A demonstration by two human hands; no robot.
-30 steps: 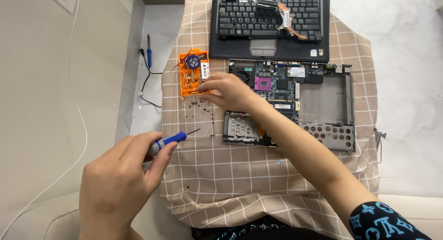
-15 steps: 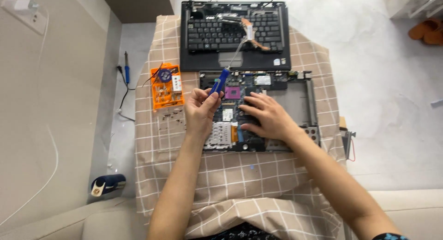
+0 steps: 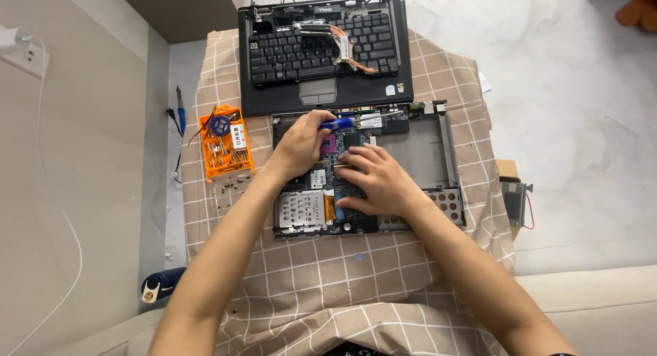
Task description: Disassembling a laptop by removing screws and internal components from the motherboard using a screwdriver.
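**Screwdriver on the open laptop base, tip kept square**

Head view, only one to go by. The blue-handled screwdriver [image 3: 340,123] is gripped in the left hand [image 3: 301,145], fingers curled tight round the handle, shaft laid nearly flat and pointed right across the top edge of the motherboard [image 3: 342,154]. The right hand [image 3: 375,183] is pressed flat on the board, fingers spread and loose, nothing held. The laptop base [image 3: 424,150] sits on the checked cloth [image 3: 328,281] over the tabletop, with the keyboard panel [image 3: 321,48] just behind and the orange bit case [image 3: 224,144] off to the left.

Probably a screw near the top edge is being worked. The shaft should be brought more upright before it's turned, so the head isn't stripped, and the board should be kept pinned by that right hand.

Compared with half a second ago: the screwdriver was held up, tip raised; now it's lowered and pointed sideways. The right hand has hardly shifted.
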